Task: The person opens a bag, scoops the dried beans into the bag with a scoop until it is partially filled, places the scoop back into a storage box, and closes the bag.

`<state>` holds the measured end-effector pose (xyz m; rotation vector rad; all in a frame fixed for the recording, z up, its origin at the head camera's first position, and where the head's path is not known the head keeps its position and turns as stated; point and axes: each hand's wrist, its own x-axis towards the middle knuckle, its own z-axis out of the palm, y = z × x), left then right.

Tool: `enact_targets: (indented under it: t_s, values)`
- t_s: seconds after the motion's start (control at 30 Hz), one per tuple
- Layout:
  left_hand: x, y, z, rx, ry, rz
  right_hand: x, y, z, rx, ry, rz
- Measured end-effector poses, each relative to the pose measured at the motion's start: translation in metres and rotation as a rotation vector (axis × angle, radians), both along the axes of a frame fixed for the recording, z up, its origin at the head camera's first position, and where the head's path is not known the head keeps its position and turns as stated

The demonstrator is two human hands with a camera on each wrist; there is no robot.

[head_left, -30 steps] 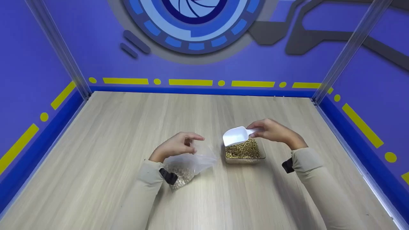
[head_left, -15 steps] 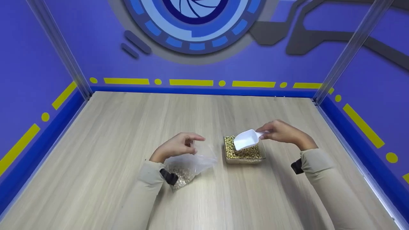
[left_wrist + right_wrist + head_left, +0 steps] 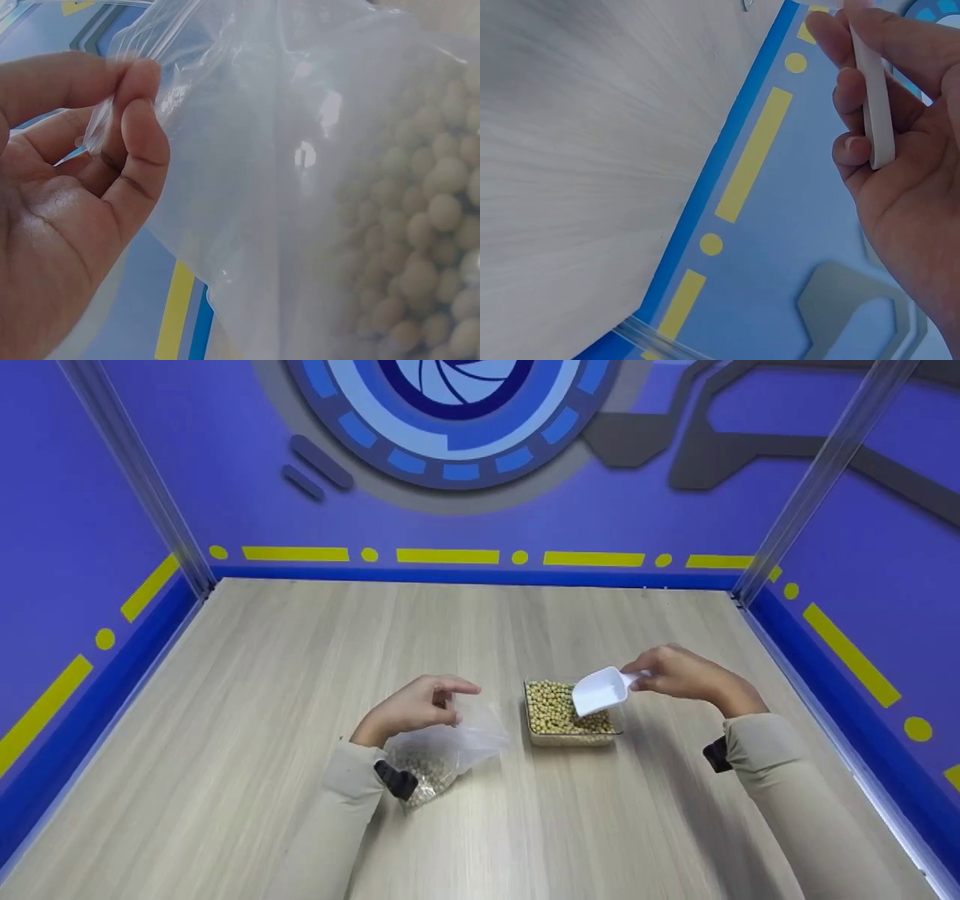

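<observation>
My left hand (image 3: 411,706) pinches the top edge of a clear zip bag (image 3: 247,150) between curled fingers. Pale round beans (image 3: 420,247) fill the lower part of this bag, which rests on the table. To its right, a clear rectangular container (image 3: 574,740) holds more beans (image 3: 549,709), yellowish and heaped close to the rim. Over the container's right side is a white scoop (image 3: 600,691), tilted, its bowl showing bare inside. My right hand (image 3: 679,675) grips the scoop's handle (image 3: 875,105), with the fingers wrapped round it in the right wrist view.
The wooden table (image 3: 315,637) is bordered by blue wall panels (image 3: 525,521) at the back and both sides. Clear corner posts (image 3: 817,487) rise at the back corners. Black wrist straps (image 3: 395,778) sit at both cuffs.
My right hand has moved right with the scoop, from the container's back left across to its right side, uncovering more beans. The left hand and bag have stayed in place.
</observation>
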<state>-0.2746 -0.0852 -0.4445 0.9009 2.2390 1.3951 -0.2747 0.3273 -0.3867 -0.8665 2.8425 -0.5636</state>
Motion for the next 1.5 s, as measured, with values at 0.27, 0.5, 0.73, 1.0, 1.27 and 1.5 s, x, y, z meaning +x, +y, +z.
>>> enact_targets:
  t_s: [0.27, 0.5, 0.73, 1.0, 1.27, 1.5]
  values:
    - [0.001, -0.001, 0.0, 0.013, -0.011, -0.005, 0.006, -0.006, 0.006, 0.097, 0.028, -0.012]
    - [0.001, -0.001, 0.0, 0.009, -0.005, -0.011, 0.007, -0.011, 0.012, 0.185, 0.093, 0.021]
    - [0.001, -0.001, -0.001, 0.009, -0.001, -0.008, 0.01, -0.017, 0.015, 0.264, 0.221, 0.09]
    - [0.001, 0.0, -0.003, 0.007, -0.012, -0.005, 0.013, -0.029, 0.009, 0.334, 0.34, 0.109]
    - [0.0, -0.001, -0.003, 0.012, -0.015, -0.005, 0.011, -0.039, 0.0, 0.317, 0.364, 0.122]
    - [0.001, -0.002, -0.003, 0.0, -0.002, 0.002, 0.008, -0.039, -0.003, 0.284, 0.289, 0.093]
